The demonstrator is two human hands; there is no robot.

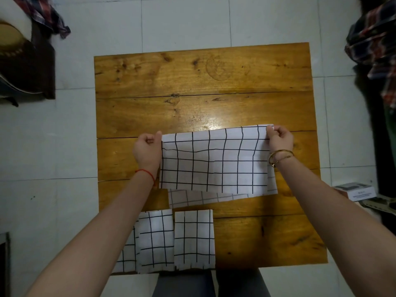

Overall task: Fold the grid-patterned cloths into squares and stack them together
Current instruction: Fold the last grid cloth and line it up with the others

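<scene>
A floor [192, 22] of pale tiles lies under a square wooden desk [192, 82] built of broad planks. Plaid clothing [372, 50] hangs at the right edge of the view, and more plaid fabric [49, 16] drapes over dark furniture at the upper left.

The largest of the grid-patterned cloths, a long strip [214, 163], lies across the middle of the desk, doubled over so that a paler under-layer shows below its near edge. The left hand [147, 148] pinches the strip's far left corner, its fingers [150, 139] curled tight on the fabric. The right hand [279, 138] pinches the far right corner the same way, thumb and fingers clamped on the cloth.

Two folded cloths lie side by side at the desk's near edge: the right folded cloth [194, 239] and the left folded cloth [156, 241], which overlaps another grid piece [127, 256] partly hidden by the left forearm.

A small white box [355, 190] sits on the floor beside the desk's right edge; its printing is too small to read. Gold bangles [279, 156] circle the right wrist, and a red string [146, 173] the left.
</scene>
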